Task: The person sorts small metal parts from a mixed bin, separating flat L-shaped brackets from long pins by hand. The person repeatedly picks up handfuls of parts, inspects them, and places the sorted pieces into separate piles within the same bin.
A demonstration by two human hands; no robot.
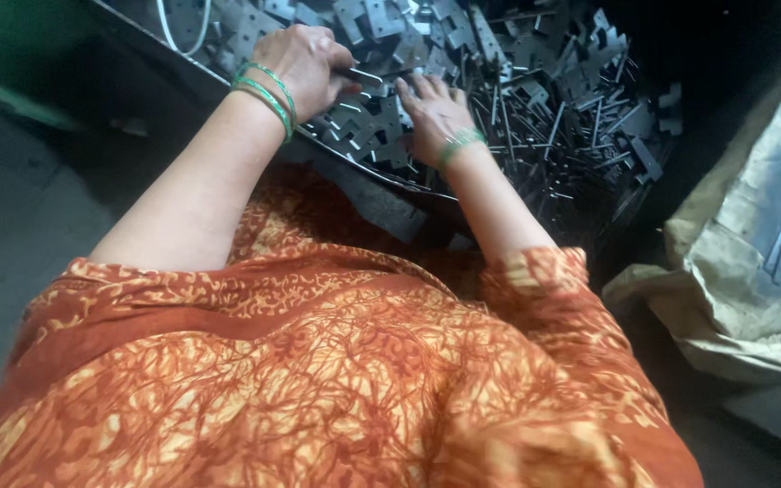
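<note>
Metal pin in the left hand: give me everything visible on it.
The metal pin is a thin, straight, grey rod, steel by its look, lying nearly level. One end is pinched in the fingers of the left hand; the other points right, toward the right hand. It hangs just above the heap of flat notched plates and loose pins in the tray. Its held end is hidden, and its surface finish is too small to tell.
</note>
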